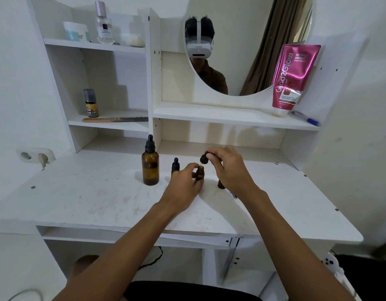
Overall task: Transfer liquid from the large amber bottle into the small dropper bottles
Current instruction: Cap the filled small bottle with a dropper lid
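Spill risk. Our left hand (183,183) grips small open bottle (200,174) at desk (100,192) middle. Our right hand (229,168) pinches dropper cap (204,158) just above it. Shaky tip may miss mouth, drip. We could knock large amber bottle (150,168), capped, near left.

1. White counter (90,196): surface scuffed and stained. A double wall socket (34,157) sits at its left end.
2. Top left shelf (64,42): a white jar (76,31) with a pale blue label; beside it a clear perfume bottle (104,25), upright.
3. Lower left shelf (131,127): a yellow-labelled bottle (91,104) with a dark cap, upright; a comb (115,119) lies flat in front of it.
4. Round mirror (242,40): reflects a brown curtain.
5. Middle shelf (209,115), right end: a pink pouch (293,77) marked "Glad2Glow" leans cap down; a pen (306,118) lies just beside it.
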